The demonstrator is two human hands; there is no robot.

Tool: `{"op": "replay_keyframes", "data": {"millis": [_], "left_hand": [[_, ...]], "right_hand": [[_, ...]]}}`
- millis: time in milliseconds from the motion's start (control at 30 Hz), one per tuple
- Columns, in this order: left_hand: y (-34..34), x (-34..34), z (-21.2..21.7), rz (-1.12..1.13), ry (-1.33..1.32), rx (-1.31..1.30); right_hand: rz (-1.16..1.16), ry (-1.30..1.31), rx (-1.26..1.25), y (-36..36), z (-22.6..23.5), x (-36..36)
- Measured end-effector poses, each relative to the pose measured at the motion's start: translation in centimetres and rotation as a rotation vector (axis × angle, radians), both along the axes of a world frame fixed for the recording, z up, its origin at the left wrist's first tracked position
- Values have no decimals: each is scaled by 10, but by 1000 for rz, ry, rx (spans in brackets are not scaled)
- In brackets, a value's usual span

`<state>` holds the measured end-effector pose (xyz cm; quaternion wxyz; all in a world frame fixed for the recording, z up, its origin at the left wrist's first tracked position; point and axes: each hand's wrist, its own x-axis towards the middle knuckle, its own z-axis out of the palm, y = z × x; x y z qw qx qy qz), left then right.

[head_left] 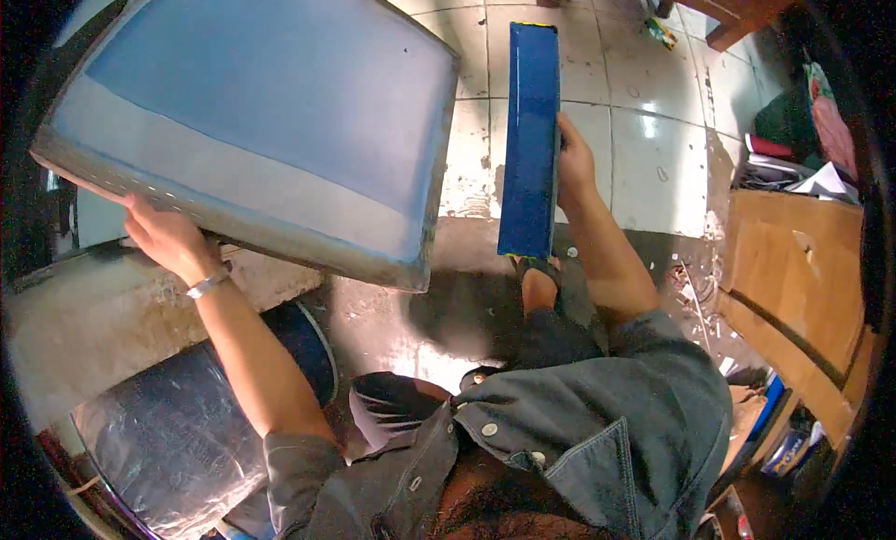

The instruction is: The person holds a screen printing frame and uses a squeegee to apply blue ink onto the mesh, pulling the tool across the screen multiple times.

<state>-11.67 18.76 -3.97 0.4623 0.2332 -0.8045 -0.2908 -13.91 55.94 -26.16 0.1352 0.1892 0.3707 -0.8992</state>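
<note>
A large framed printing screen (271, 101) tilts across the upper left, its mesh mostly blue with a paler band along the near side. My left hand (168, 237) grips the near left edge of its worn frame, fingers partly hidden behind the rim. To the right of the screen, apart from it, a long glossy blue bar (530, 139) with thin yellow edging at both ends is held lengthwise. My right hand (576, 162) is closed on its right side; most of those fingers are hidden behind the bar.
Below lies a tiled floor (644, 148), dark and stained nearer me. A cardboard box (793, 269) with papers on top stands at right, debris beside it. A pale ledge (84, 302) and a plastic-wrapped drum (187, 428) are at left. Wooden furniture legs (723, 36) stand far right.
</note>
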Motion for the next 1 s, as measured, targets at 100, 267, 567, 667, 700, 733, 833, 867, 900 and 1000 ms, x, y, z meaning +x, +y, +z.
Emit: {"op": "replay_keyframes", "data": {"millis": [100,267,567,667,700,733,833,867,900,1000], "left_hand": [[-30,-20,18,-152,-81,-55],[-27,-44,68,-67,-305,47],[-39,-60,89,-291,-463,323],[-45,-69,86,-234,-628,236],[-51,-69,80,-214,-648,240],[-59,-69,78,-303,-684,198],[-81,-77,54,-372,-748,-8],[-45,-74,46,-232,-780,79],[-15,-73,44,-92,-787,161],[-47,-65,44,-344,-757,154]], "right_hand": [[-64,-26,45,1,-33,-13],[-89,-28,27,6,-25,-15],[-12,25,87,14,-32,-10],[-10,28,144,5,-34,-15],[9,8,144,2,-35,-16],[33,0,135,-1,-38,-20],[60,31,76,-21,-33,-20],[99,-4,79,-25,-11,-13],[135,-21,81,-30,5,-11],[204,55,87,-52,-10,-8]]}}
